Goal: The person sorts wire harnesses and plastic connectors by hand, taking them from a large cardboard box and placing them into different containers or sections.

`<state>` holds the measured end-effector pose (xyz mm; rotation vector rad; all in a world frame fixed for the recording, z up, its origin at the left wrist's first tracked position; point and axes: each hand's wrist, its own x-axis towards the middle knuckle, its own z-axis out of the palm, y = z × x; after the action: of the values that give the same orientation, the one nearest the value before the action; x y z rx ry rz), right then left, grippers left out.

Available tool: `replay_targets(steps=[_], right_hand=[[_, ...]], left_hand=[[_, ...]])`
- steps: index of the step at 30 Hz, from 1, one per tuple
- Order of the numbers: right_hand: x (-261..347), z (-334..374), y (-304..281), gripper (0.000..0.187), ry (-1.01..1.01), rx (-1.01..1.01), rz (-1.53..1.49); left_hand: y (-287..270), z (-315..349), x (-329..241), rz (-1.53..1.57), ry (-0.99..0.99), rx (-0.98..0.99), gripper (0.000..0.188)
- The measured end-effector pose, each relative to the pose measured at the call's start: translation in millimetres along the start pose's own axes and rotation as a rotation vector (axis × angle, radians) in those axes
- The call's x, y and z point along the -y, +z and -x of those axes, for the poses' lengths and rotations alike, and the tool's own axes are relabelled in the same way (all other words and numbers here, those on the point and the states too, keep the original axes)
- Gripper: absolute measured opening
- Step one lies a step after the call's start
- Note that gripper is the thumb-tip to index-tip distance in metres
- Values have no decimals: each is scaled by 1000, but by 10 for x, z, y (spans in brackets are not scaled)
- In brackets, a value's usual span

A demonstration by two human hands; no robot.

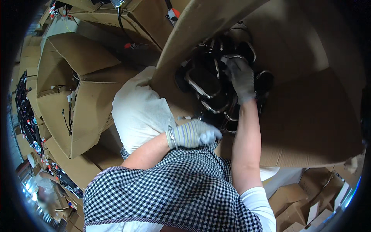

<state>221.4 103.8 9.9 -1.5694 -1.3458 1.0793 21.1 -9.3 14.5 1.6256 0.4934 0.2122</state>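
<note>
Inside a large open cardboard box (301,120) lies a heap of black rounded parts (205,79) with shiny silver rims and some thin cables; their exact kind cannot be made out. My right hand (240,79), in a grey glove, reaches down into the heap, its fingers closed at the silver rim of one black part (246,50). Near the box's close edge, in front of my apron, my left hand (193,134) wears a striped glove. Its fingers are curled and a little blurred, and whatever they may hold is hidden. A short cable end (185,117) shows just beyond it.
An open carton (92,100) with cables hanging over its flaps stands at the left. Another carton (112,23) sits behind it, cables with red and white connectors (133,45) draped on it. More cardboard (297,205) lies at the lower right. Dark cable bundles (29,120) line the far left.
</note>
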Motion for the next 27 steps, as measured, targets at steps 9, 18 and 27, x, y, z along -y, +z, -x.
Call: replay_targets(steps=[9,18,27], right_hand=[[-1370,-979,866,23,-493,388,1165],[-383,277,43,16,-382,-56,446],[-264,1478,400,6,-300,-16,232]], left_hand=[[286,-241,152,-83,35,141,31],[190,-142,286,671,-160,-687,50],[-49,-149,27,543,-18,-721,63]])
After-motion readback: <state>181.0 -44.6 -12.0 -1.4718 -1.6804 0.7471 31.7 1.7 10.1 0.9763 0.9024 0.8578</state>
